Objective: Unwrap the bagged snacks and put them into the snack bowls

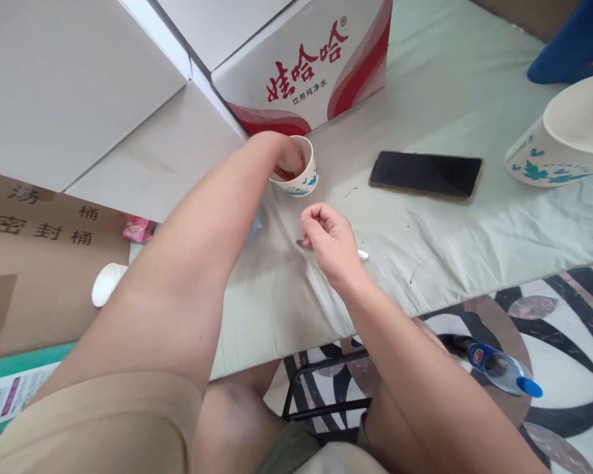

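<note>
**Left fingers in the paper cup, right hand on a thin metal tool**

While your left hand (pixel 289 158) dips its fingers into the small paper cup (pixel 299 176), its grip sits around the cup's near rim, though whether it pinches the wall cannot be told. The cup stands upright on the table (pixel 449 224), just before the red-and-white water carton (pixel 306 66). Your right hand (pixel 329 240) lies nearer you, apart from the cup, fingers curled together over a slim metal tool (pixel 362 253). The tool's long axis runs left to right across the pale cloth, its shiny tip poking out to the right of your hand. A dark, glossy phone (pixel 425 173) lies flat further right, beside a large paper bowl (pixel 563 138).
</note>
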`<state>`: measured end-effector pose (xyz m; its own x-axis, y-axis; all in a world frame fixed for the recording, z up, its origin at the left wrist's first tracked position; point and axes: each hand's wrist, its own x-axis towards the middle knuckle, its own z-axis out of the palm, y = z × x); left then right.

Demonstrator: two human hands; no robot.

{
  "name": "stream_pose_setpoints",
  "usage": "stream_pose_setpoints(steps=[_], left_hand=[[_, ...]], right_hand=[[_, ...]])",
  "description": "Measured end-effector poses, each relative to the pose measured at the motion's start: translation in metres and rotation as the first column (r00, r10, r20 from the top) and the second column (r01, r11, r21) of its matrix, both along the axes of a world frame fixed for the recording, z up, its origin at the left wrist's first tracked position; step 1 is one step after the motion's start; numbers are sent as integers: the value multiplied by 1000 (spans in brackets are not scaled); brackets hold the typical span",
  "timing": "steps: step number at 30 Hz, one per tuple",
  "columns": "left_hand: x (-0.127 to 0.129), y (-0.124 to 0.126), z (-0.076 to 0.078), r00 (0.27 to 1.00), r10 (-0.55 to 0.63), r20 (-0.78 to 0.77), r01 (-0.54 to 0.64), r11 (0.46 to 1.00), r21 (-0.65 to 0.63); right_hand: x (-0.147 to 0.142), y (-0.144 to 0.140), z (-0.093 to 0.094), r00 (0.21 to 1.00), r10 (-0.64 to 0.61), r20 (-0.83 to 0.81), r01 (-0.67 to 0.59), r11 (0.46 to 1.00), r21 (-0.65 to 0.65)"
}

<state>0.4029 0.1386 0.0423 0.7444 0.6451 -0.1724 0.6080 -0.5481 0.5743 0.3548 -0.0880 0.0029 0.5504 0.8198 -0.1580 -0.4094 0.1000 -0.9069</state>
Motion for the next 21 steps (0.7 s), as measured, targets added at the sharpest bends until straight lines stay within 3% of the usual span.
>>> stream_pose_setpoints(steps=[1, 2, 3, 5, 6, 8, 11, 13, 14, 15, 17, 19, 21], left_hand=[[0, -6, 16, 966, -47, -252, 30, 997, -73], [-4, -13, 33, 928, -81, -364, 44, 993, -107], [-10, -20, 50, 936, -70, -345, 42, 995, -88], [-35, -35, 77, 993, -18, -120, 22, 999, 33], [-54, -43, 86, 988, 28, 154, -42, 995, 88], [-105, -59, 89, 844, 65, 532, -107, 993, 48], [-208, -84, 62, 686, 185, 704, -272, 962, 12], [-283, -102, 30, 604, 360, 711, -467, 883, -50], [-318, -111, 13, 546, 455, 704, -585, 808, -69], [-351, -118, -3, 533, 552, 641, -685, 727, -56], [-404, -127, -28, 522, 701, 486, -829, 551, 95], [-436, -125, -42, 566, 760, 318, -823, 503, 264], [-447, -114, -49, 614, 763, 202, -772, 526, 357]], right_hand=[[0, 0, 0, 1000, -2, 8, 2, 1000, -4], [-1, 0, -1, 1000, -4, 12, 5, 1000, -6], [-1, 0, -1, 1000, -6, 13, 7, 1000, -7], [-3, -1, -1, 1000, -5, 21, 5, 1000, -6], [-5, -1, -2, 999, -4, 32, 4, 1000, -3], [-10, -1, -4, 998, 6, 69, -6, 1000, 7], [-23, -2, -8, 992, 21, 126, -23, 1000, 14], [-35, -1, -10, 987, 40, 156, -39, 999, -7], [-42, -1, -11, 984, 55, 172, -52, 998, -24], [-50, 0, -12, 979, 79, 190, -73, 997, -41], [-64, 1, -13, 962, 140, 233, -128, 989, -68], [-77, 5, -13, 944, 188, 270, -172, 982, -84], [-88, 11, -14, 932, 207, 299, -188, 978, -90]])
